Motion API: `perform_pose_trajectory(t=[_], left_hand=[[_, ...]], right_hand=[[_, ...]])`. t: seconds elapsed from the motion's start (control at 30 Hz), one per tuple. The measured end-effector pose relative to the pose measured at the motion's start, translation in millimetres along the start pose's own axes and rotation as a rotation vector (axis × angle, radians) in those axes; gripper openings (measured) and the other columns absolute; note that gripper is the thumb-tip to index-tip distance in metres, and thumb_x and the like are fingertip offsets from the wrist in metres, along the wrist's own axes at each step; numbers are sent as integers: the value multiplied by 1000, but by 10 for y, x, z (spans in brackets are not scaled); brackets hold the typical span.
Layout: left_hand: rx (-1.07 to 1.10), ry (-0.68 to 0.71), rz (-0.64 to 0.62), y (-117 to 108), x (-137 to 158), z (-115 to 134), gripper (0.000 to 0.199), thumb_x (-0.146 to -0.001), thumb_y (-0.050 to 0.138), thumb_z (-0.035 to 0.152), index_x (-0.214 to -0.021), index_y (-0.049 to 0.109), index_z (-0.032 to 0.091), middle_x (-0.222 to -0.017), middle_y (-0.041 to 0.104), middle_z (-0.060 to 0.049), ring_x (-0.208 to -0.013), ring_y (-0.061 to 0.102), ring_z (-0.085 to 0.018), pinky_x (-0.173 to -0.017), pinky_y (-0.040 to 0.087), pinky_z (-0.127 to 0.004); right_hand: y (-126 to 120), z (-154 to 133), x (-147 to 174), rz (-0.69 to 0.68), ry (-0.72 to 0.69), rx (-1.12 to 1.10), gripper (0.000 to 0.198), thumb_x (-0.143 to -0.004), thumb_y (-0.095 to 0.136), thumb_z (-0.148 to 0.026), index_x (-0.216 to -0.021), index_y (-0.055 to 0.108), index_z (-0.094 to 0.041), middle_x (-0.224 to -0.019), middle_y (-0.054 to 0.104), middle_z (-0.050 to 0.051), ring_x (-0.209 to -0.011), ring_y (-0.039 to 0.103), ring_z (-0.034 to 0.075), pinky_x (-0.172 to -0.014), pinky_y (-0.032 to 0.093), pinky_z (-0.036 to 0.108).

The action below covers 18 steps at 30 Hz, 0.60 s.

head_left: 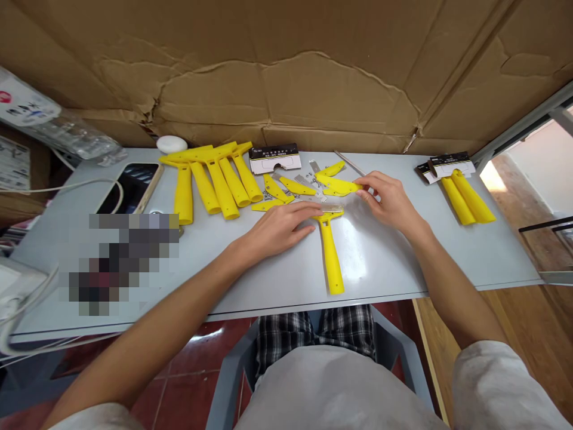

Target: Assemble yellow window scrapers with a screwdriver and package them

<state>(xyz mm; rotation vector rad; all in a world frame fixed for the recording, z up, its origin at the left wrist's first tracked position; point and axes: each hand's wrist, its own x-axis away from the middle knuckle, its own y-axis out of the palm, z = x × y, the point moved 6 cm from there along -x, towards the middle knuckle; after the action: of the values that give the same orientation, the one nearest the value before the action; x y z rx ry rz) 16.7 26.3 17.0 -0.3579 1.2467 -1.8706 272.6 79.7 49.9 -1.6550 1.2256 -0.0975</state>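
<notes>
A yellow scraper [332, 257] lies on the table in front of me, handle toward me, with a metal blade [332, 209] across its head. My left hand [286, 226] rests at the left end of that head, fingertips over it and thumb below, steadying the scraper; its fingertips hide that end. Between thumb and fingers, my right hand [380, 197] pinches the right tip of a yellow blade cover [338, 186], just above and beyond the scraper head. Behind my left hand lie more yellow covers [298, 186], loose blades and small metal pieces [268, 196].
Several yellow scraper handles [221, 188] lie at the back left, beside printed cards [275, 158]. Two carded scrapers [468, 200] lie at the right. A phone [134, 186], a white oval object [172, 144] and a thin metal rod [349, 162] are also there. Cardboard [286, 77] stands behind.
</notes>
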Motion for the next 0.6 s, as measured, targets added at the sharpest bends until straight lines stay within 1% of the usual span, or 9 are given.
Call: perform_pose_trajectory(t=[0.1, 0.2, 0.47, 0.6], left_hand=[[-87, -9, -56, 53, 0, 27, 39, -110, 57, 30, -144, 77, 27, -161, 70, -5, -138, 74, -32, -111, 64, -50], [-145, -19, -76, 72, 2, 51, 39, -111, 56, 30, -144, 78, 28, -162, 69, -4, -134, 76, -33, -107, 66, -49], [-128, -21, -81, 66, -3, 82, 41, -110, 54, 31, -144, 77, 27, -162, 69, -5, -135, 76, -32, -107, 66, -50], [-109, -8, -43, 30, 15, 80, 38, -110, 55, 31, -139, 79, 27, -160, 71, -5, -133, 77, -31, -106, 66, -48]], right_hand=[[-5, -7, 2, 4, -12, -4, 30, -111, 59, -43, -121, 79, -23, -109, 79, 12, -90, 72, 26, -86, 61, 43], [-13, 0, 2, 9, -18, -12, 32, -112, 58, -46, -120, 79, -24, -108, 79, 12, -92, 72, 27, -87, 61, 45], [-30, 24, 6, 28, -20, 0, 34, -113, 57, -50, -120, 80, -25, -106, 79, 12, -96, 72, 29, -88, 61, 47], [-56, 40, 9, 37, -19, 13, 33, -112, 58, -48, -120, 80, -24, -105, 79, 12, -97, 72, 29, -88, 60, 46]])
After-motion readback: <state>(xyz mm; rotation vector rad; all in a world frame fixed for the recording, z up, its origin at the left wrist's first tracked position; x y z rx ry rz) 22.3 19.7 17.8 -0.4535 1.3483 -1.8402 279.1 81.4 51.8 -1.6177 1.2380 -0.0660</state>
